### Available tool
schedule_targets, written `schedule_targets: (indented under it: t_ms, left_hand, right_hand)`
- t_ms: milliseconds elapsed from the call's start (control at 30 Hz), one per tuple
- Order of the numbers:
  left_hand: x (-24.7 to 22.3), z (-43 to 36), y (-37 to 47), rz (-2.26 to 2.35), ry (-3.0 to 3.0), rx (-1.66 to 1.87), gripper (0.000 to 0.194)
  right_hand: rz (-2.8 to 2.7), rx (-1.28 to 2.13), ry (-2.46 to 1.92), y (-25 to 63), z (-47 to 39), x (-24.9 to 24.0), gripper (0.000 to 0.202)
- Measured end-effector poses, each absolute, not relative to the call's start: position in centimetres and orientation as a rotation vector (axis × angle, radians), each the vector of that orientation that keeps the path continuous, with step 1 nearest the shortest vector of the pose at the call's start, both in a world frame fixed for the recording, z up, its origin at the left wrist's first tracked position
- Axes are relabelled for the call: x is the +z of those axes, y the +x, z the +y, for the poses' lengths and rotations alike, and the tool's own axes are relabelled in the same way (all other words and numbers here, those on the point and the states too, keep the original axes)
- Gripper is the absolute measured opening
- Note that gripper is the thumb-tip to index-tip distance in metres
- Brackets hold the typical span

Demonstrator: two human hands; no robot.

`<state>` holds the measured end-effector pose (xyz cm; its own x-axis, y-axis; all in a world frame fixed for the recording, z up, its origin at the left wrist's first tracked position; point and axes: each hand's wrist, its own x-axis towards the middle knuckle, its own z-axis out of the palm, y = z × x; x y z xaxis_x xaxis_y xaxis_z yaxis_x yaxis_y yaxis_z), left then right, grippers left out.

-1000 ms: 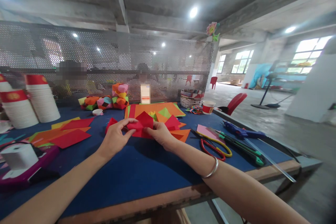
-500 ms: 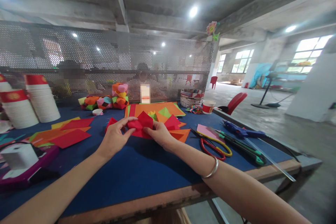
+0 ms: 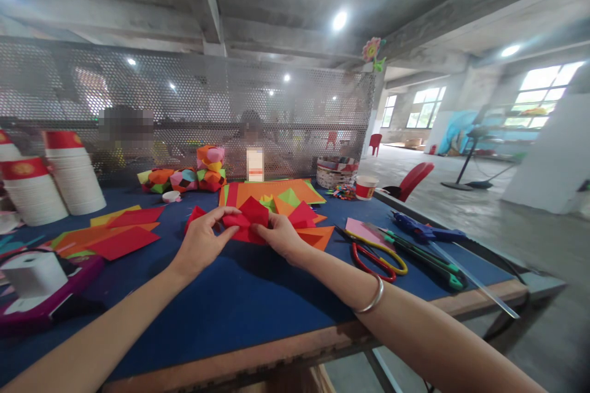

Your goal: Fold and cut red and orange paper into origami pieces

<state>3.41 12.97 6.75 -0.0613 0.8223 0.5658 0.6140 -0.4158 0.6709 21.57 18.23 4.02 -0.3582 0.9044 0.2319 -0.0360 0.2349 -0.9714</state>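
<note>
- The landmark is the orange sheet (image 3: 260,189), lying on the blue table (image 3: 207,313).
- The red paper (image 3: 249,233), creased and folded, is just on the near side of the orange sheet, between the two hands.
- The left hand (image 3: 203,242) pinches its left part, thumb and fingers nearly together.
- The right hand (image 3: 283,236) grips its right side, thumb pressed on the front; the fingers behind are mostly hidden.
- If the two grips pull unevenly, the paper could, I judge, tear or take a crooked crease.
- If the left pinch loosens, that fold could spring open.
- The orange piece (image 3: 319,237) lies to the near right of the orange sheet, beside the right wrist; a low sweep of that arm might drag it.
- Further right of the orange sheet are the scissors (image 3: 405,266) and the cutter (image 3: 426,258); reaching there without looking risks a nick.
- Beyond them lies the glue gun (image 3: 417,226). Whether it is hot I cannot tell; if so, its tip could burn.
- The paper cup (image 3: 366,189) stands right of the orange sheet; a knock could tip it. Its contents cannot be made out.
</note>
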Motion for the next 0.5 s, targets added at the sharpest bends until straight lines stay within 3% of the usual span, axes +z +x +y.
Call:
schedule_targets:
  t_ms: [500]
  left_hand:
    - [6.34, 13.51, 2.92, 1.564, 2.077, 1.435, 0.036]
  right_hand:
    - [-1.636, 1.270, -0.833, 21.57, 17.94, 4.24, 0.011]
